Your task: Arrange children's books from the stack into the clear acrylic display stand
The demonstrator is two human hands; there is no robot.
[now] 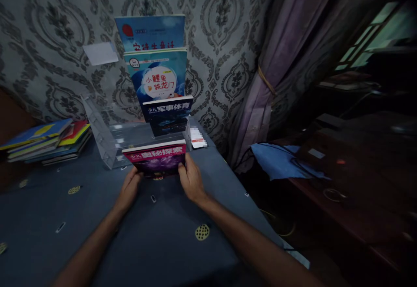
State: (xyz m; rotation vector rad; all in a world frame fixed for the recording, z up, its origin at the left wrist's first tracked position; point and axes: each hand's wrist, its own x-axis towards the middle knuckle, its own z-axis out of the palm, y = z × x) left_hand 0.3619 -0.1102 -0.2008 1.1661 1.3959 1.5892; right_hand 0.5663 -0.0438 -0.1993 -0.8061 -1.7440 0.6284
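A purple and pink book (159,163) is held upright between my two hands, at the front of a clear tiered rack (107,148). My left hand (130,186) grips its lower left edge, and my right hand (192,177) clasps the right edge with the thumb on the cover. Behind it in the rack, three books stand in rising rows: a dark blue one (169,115), a teal one with a carp title (156,76) and a light blue one (153,31) at the back. Whether the purple book rests on the rack cannot be made out.
Several books (48,141) lie stacked left of the rack on the dark blue tablecloth (156,243). A white card (100,54) is on the patterned wall. Right of the table are a tied purple curtain (270,70), a blue cloth (280,161) and a reddish-brown surface (345,217).
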